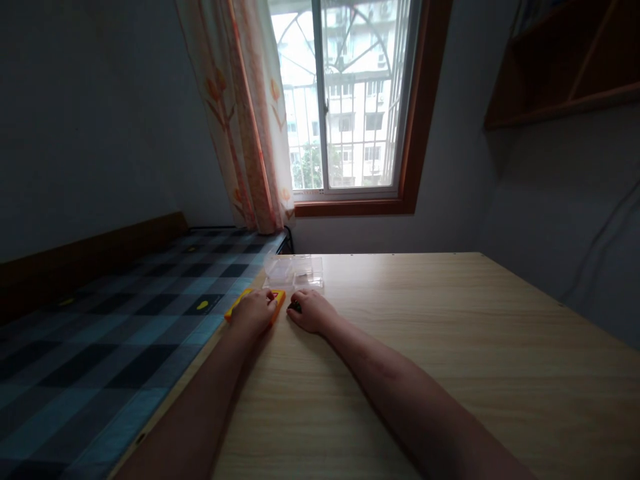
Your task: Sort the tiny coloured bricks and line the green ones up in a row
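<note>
A flat yellow-orange case (278, 307) with a small red patch on its top lies on the table near its left edge. My left hand (253, 310) rests over the case with its fingers curled on it and covers most of it. Just to the right, my right hand (311, 311) lies on the tabletop, fingers bent around a small dark object (295, 307) that is too hidden to name. Behind both hands sits a clear plastic box (300, 272) with compartments, its transparent lid raised at the left. Its contents are hard to make out.
The pale wooden table (450, 333) stretches to the right and far side. Along its left edge lies a bed with a checked blue-grey cover (115, 347). A curtain (245, 120) hangs by the barred window (345, 100). A wooden shelf (560, 73) juts from the right wall.
</note>
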`<state>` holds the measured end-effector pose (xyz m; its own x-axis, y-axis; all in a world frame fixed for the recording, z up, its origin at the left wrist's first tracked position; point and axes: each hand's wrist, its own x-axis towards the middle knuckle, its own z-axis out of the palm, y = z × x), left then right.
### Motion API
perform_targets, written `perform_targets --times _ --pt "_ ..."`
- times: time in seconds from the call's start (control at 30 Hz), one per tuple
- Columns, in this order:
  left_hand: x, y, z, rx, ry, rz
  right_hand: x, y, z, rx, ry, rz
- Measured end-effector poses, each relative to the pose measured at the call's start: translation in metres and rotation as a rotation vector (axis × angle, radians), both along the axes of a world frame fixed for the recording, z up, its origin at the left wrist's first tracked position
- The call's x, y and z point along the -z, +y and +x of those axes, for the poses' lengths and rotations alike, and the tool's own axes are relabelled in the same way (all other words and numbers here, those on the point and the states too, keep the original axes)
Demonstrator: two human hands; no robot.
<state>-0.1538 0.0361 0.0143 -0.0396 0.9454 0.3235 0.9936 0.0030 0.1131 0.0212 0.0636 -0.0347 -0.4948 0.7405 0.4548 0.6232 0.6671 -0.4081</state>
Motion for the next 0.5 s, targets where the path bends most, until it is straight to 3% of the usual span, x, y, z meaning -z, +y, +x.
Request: perform_targets --times 0.1,0.2,0.37,0.5 --pt "0.0 -0.002 0.001 -0.013 0.02 0.011 0.001 -0.001 0.001 -0.018 0.129 -0.031" --pt "0.0 -0.003 0.002 -0.022 0.037 0.006 0.002 0.003 0.008 -0.023 0.392 -0.067" --pt "-0.001 -0.004 0.003 -0.051 0.043 -0.007 0.007 0.025 0.02 0.109 0.993 -0.338" --pt "-0.001 -0.005 0.004 -0.047 0.054 -0.003 0.011 0.039 0.03 0.235 1.093 -0.403"
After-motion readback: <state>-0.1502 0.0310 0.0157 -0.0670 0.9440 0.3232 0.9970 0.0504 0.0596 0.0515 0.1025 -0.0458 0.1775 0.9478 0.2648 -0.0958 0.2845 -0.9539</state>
